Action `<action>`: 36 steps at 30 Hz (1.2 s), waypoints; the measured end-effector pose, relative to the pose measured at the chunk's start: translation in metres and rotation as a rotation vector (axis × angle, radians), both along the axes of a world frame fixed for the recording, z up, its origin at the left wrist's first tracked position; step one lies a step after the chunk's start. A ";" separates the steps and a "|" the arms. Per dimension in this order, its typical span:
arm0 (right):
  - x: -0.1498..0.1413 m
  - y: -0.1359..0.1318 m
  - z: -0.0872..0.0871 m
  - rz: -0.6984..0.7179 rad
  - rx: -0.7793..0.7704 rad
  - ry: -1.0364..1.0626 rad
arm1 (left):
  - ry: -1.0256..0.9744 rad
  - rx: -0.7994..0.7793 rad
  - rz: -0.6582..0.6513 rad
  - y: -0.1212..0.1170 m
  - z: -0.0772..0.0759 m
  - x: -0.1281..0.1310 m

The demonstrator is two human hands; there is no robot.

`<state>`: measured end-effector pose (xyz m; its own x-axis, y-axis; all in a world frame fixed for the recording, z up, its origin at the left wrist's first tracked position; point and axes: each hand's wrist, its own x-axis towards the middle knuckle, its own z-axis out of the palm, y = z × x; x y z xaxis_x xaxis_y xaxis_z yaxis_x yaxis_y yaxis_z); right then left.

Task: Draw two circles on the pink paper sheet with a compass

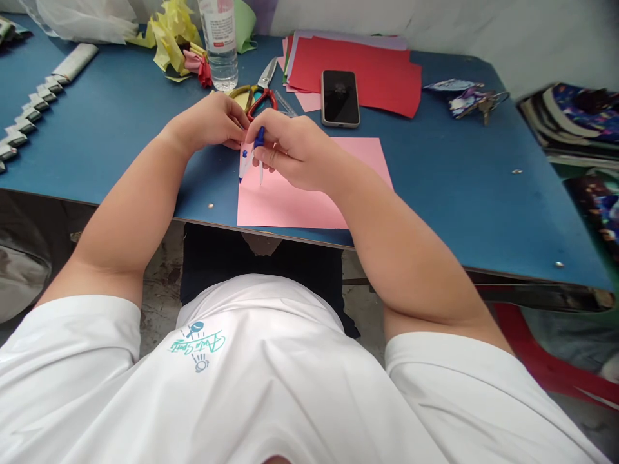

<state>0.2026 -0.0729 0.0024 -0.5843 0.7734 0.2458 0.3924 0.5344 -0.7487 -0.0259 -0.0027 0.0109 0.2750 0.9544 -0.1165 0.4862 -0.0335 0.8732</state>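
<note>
Here, the blue table (120, 122) carries everything. Largest item on it: a pink paper sheet (314, 200), lying flat directly under and just nearer the person than the grip, its near edge reaching the table's front rim. Beyond the grip, to its right: a stack of red paper (382, 71), with a dark phone (340, 96) lying face up partly on its near edge. Straight beyond the grip: a clear water bottle (220, 42), upright, and scissors (258, 93) with red and yellow handles, just behind the knuckles. Far to the left of the grip: a row of folded paper pieces (29, 113).

Right hand (294, 151): fingers closed around a pen with a blue cap end (260, 138), pen roughly upright, its white tip pointing down at the pink sheet; whether the tip touches cannot be told. Left hand (213, 122): fingertips pinched shut on the top of a small white paper piece (245, 161) with blue marks, held just left of the pen and touching the right hand's fingers. Both hands meet above the sheet's far left corner.
</note>
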 end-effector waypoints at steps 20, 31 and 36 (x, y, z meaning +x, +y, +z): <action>0.006 0.009 0.001 0.051 0.166 0.021 | 0.052 0.009 0.016 0.002 0.000 0.000; 0.019 -0.008 0.023 -0.118 0.349 -0.345 | -0.013 -0.012 0.000 0.013 -0.011 -0.007; 0.014 -0.007 0.020 -0.141 0.338 -0.337 | -0.010 -0.017 0.008 0.013 -0.011 -0.007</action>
<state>0.2164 -0.0800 0.0222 -0.5700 0.7602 0.3118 0.6687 0.6497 -0.3615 -0.0327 0.0103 0.0002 0.2689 0.9544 -0.1297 0.4778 -0.0152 0.8784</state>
